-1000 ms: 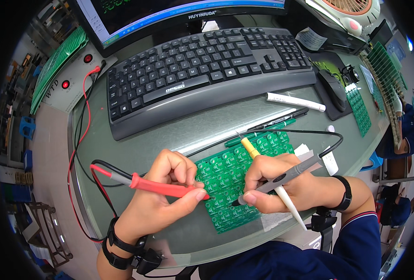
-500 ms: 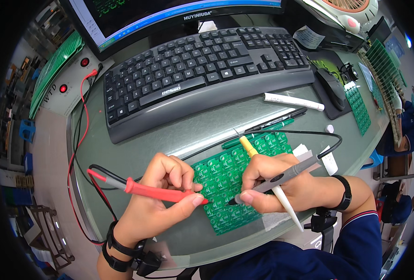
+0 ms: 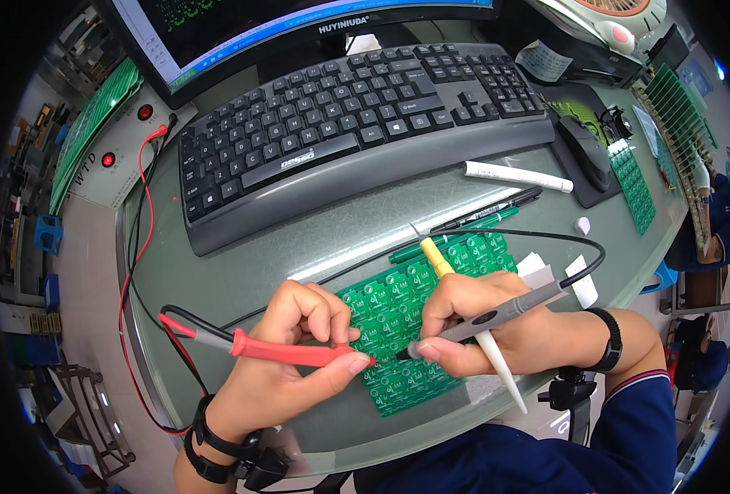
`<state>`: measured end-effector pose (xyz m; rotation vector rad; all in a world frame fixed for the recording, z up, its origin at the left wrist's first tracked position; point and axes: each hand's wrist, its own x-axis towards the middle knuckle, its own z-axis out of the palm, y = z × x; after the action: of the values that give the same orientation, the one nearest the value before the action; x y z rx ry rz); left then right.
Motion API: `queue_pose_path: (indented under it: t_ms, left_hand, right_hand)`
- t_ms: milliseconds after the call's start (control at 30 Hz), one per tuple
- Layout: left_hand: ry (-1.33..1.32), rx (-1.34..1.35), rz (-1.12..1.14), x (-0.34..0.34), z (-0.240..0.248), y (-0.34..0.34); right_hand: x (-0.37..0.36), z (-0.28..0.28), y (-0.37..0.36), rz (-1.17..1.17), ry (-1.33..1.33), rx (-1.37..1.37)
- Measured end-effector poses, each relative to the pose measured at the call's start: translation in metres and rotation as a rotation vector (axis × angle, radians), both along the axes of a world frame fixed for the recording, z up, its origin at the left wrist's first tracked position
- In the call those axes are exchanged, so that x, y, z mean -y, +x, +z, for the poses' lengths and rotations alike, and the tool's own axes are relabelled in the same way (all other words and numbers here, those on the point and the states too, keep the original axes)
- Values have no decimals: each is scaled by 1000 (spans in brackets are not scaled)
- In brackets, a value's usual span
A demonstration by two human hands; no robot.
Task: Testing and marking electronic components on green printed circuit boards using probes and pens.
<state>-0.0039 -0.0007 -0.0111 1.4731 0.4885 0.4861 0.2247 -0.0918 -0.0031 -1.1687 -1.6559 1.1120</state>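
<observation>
A green circuit board panel (image 3: 391, 306), printed with rows of small repeated units, lies tilted on the table in front of me. My left hand (image 3: 259, 390) pinches a red test probe (image 3: 292, 352), its tip low over the panel's left half. From the other side, my right hand (image 3: 538, 339) grips a grey test probe (image 3: 523, 305) with a black tip close to the red one. Whether either tip touches the board I cannot tell. Also held in my right hand is a slim yellow-and-white tool (image 3: 437, 258), its thin metal point facing away from me.
Beyond the panel are green and black pens (image 3: 484, 209), a white marker (image 3: 517, 177) and a black keyboard (image 3: 365, 136) under a monitor (image 3: 340, 26). A mouse (image 3: 585, 152) and another board (image 3: 632, 189) sit right. Probe leads run to a grey box (image 3: 122, 160) at left.
The red probe's tip has shifted slightly right and toward me. The grey probe's tip has moved a little left, so the two tips are closer together.
</observation>
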Motion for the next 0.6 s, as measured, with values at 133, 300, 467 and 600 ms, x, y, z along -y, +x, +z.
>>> queue_pose_path:
  t_ms: [133, 300, 467, 600]
  left_hand:
    - [6, 0, 6, 1, 1, 1]
    - [38, -30, 3, 1, 2, 2]
    - [61, -55, 7, 2, 3, 2]
    - [57, -32, 23, 2, 2, 2]
  right_hand:
    - [0, 0, 0, 4, 18, 2]
    - [0, 0, -1, -4, 28, 0]
    - [0, 1, -1, -10, 22, 4]
    - [0, 1, -1, -9, 13, 2]
